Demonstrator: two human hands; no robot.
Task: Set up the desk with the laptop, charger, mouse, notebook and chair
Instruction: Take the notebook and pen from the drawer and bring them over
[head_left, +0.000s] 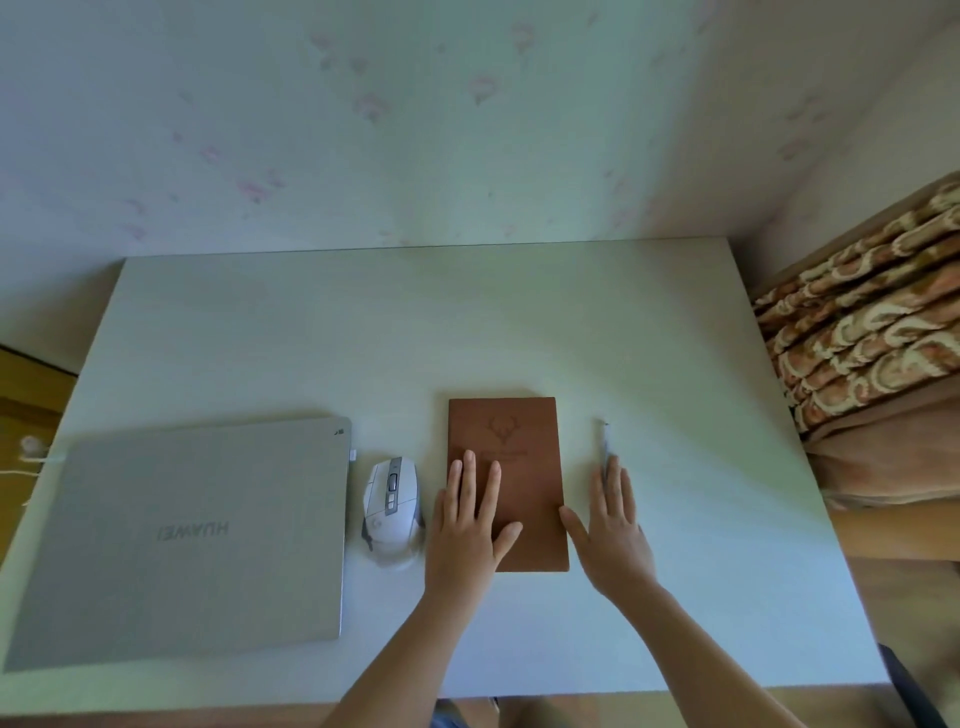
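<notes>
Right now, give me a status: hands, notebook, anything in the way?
Left hand flat on notebook. Right hand open, fingertips at pen. Laptop closed, mouse beside it. Nothing blocking.

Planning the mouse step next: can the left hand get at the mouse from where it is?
Probably yes. The left hand lies flat on the notebook, right beside the mouse, with only bare desk between them.

A single head-worn wide-angle camera looked forward and steeply down from the near edge of the white surface (467, 322), facing the papered wall (415, 130) at its far side. It sat close above; both forearms entered from the bottom, and straight edges bowed outward.
</notes>
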